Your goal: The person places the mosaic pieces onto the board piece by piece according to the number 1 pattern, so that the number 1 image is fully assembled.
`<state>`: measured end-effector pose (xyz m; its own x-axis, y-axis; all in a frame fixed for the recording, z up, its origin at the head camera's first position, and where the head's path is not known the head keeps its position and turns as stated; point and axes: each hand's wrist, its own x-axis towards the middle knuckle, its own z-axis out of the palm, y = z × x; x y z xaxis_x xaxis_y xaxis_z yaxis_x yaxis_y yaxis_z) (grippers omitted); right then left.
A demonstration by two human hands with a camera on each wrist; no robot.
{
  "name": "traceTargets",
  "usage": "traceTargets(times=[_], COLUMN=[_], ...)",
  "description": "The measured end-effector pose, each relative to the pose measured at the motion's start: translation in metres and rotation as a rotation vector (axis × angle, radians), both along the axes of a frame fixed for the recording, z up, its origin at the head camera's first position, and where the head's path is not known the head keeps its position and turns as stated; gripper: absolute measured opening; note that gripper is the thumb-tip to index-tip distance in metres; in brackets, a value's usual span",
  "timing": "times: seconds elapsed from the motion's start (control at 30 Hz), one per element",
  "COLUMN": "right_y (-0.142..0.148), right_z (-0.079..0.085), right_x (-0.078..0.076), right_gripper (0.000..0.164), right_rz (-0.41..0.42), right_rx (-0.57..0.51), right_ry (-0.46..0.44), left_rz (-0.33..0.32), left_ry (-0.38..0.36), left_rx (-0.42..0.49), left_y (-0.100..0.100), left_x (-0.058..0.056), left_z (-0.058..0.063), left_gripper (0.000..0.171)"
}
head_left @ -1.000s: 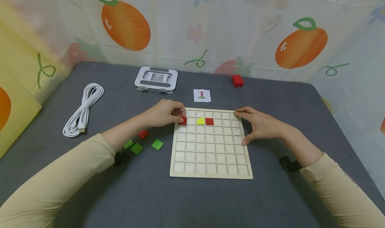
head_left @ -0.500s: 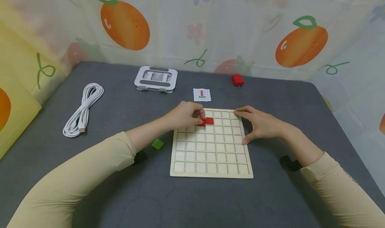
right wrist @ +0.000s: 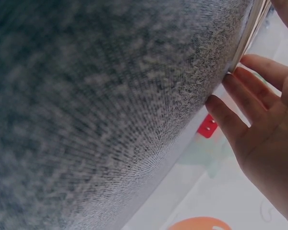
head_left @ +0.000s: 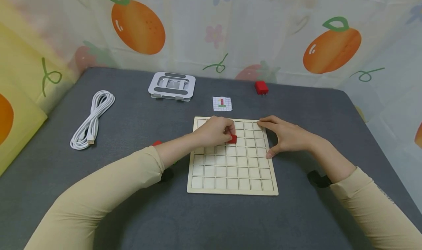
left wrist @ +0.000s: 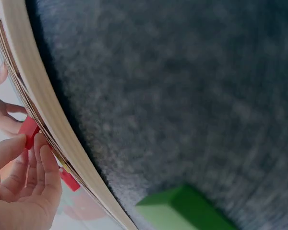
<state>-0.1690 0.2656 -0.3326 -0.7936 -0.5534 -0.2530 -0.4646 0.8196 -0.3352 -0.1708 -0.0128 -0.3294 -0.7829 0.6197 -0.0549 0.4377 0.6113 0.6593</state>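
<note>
My left hand is over the upper middle of the wooden grid board, pinching a red square tile between thumb and fingers. The left wrist view shows the same tile at the fingertips, just above the board. The part of the grid behind that hand is hidden, along with the tiles set there. My right hand rests on the board's right edge with thumb and fingers spread apart. Seen from the right wrist, its fingertips touch the board's rim and the tabletop.
Left of the board, another red tile shows beside the left forearm, and a green tile lies on the dark table. A paper pattern card, grey folding stand, red charger plug and coiled white cable lie around.
My left hand has carried the red tile rightward across the board, from its left edge past the yellow tile to just below the placed red tile's spot. The right hand stays put.
</note>
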Motion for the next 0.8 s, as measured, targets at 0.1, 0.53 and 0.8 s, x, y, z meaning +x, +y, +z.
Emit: traceTargets(times=[0.1,0.53,0.8], right_y=[0.0003,-0.0002,-0.0004], right_z=[0.0000,0.0001,0.0001], right_x=[-0.0003,-0.0005,-0.0006], right_gripper=[0.113,0.111,0.112], right_rz=[-0.002,0.002,-0.001], right_rx=[0.001,-0.001,0.000], right_ry=[0.002,0.005,0.003], left_rz=[0.007,-0.012,-0.022], left_ry=[0.011,0.049,0.094], left_rx=[-0.009,-0.040,-0.065], left_y=[0.0005,0.0000,0.0009], left_x=[0.0010,0.0025,0.0043], left_z=[0.0000,-0.0009,-0.0019], left_gripper=[0.010,0.008,0.007])
